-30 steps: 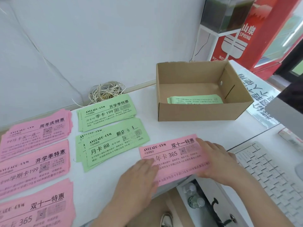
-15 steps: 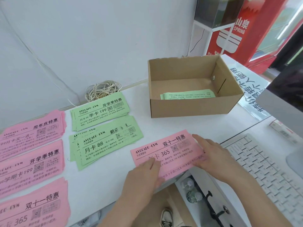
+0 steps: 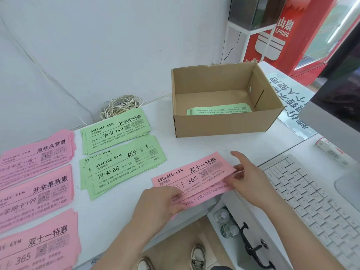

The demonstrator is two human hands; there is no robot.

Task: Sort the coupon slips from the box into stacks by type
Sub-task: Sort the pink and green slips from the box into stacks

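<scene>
A small bundle of pink coupon slips [image 3: 194,172] lies at the table's front edge, lifted a little at its right end. My left hand [image 3: 157,203] pinches its left end and my right hand [image 3: 247,180] pinches its right end. The open cardboard box [image 3: 224,123] stands behind, with green slips [image 3: 218,110] on its floor. Sorted stacks lie to the left: two green ones [image 3: 116,131] [image 3: 122,168] and three pink ones [image 3: 37,152] [image 3: 35,193] [image 3: 39,244].
A coil of string [image 3: 120,106] lies by the wall behind the green stacks. A white keyboard [image 3: 315,195] and a monitor [image 3: 341,90] stand at the right. The table edge runs just below my hands, with shoes and floor under it.
The pink slips' right end has risen off the table as my right hand's fingers closed on it. My left hand slid slightly along the left end.
</scene>
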